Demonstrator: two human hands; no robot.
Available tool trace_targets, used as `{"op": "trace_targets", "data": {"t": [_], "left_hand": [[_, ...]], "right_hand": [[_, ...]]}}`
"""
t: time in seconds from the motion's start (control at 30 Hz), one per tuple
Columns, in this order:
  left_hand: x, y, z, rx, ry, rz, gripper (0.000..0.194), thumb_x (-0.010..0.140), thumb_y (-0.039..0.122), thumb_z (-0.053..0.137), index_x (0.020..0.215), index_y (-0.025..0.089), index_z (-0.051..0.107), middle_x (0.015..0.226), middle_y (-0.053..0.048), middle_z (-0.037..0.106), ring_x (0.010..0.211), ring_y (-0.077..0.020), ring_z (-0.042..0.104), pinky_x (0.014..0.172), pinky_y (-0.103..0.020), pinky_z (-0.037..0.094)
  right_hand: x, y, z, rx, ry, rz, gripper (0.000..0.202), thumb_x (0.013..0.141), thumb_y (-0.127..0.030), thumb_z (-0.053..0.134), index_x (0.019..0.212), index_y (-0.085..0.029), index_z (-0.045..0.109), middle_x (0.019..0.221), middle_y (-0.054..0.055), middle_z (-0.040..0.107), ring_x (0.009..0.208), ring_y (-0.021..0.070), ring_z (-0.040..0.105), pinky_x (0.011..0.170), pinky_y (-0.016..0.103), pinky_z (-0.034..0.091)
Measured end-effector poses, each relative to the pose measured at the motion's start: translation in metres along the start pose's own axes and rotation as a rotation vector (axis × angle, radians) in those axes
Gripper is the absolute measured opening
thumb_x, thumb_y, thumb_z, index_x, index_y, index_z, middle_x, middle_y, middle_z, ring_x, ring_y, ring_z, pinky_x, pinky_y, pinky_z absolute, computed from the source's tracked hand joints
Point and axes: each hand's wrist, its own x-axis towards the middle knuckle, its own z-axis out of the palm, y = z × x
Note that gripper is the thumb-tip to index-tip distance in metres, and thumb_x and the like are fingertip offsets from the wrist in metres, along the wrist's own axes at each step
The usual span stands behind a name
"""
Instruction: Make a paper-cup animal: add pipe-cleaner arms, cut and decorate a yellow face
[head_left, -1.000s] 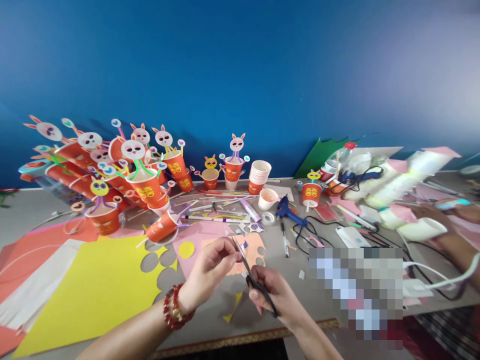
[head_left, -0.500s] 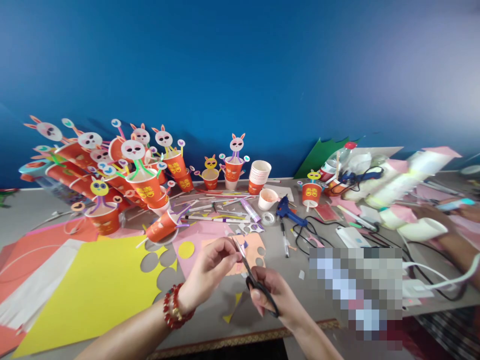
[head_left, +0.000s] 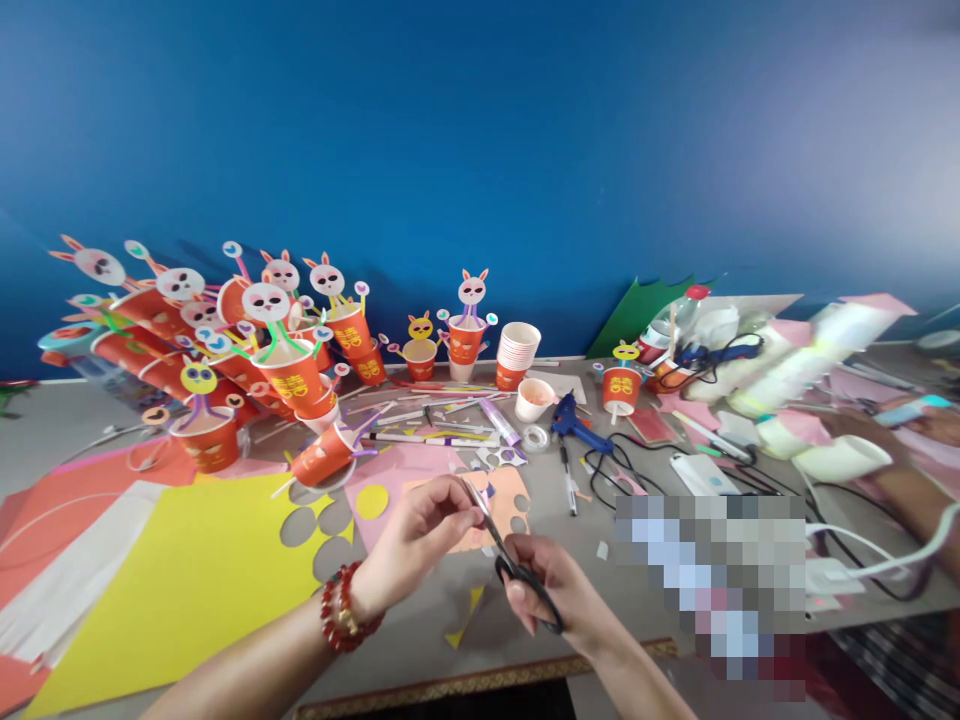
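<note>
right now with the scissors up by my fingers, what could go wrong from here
The scissors, gripped in the right hand, have blades right beside the left hand's fingertips, so a slip might nick them. The tipped orange cup could roll if bumped. Yellow scraps near the table's front edge might get brushed off.

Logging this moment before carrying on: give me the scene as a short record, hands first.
left hand: fingers pinched together beside scissors; any held piece too small to tell
right hand: holding the black-handled scissors
beyond hands: peach sheet with round cut-outs
left: yellow sheet, holes along right side
farther back: blue glue gun, stacked cups
</note>
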Motion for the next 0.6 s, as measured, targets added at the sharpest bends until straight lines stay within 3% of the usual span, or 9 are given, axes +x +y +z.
{"op": "trace_targets", "data": {"t": [0.33,0.6], "left_hand": [[0.003,0.009,-0.005,0.015,-0.041,-0.05,0.022,0.088,0.036,0.067,0.079,0.016,0.062,0.083,-0.006,0.066,0.08,-0.0167,0.061,0.075,-0.027,0.046],[0.005,0.008,-0.009,-0.022,-0.094,-0.051,0.018,0.089,0.031,0.066,0.08,0.016,0.063,0.09,-0.006,0.068,0.084,-0.0168,0.063,0.077,-0.027,0.048]], "right_hand": [[0.001,-0.003,-0.007,-0.014,0.022,0.096,0.065,0.056,-0.073,0.078,0.065,-0.021,0.042,0.048,-0.009,0.047,0.037,0.0045,0.041,0.038,0.017,0.027],[0.001,-0.001,-0.012,-0.092,0.056,0.115,0.057,0.06,-0.055,0.086,0.064,-0.021,0.041,0.052,-0.01,0.043,0.039,0.0034,0.04,0.038,0.016,0.03]]}}
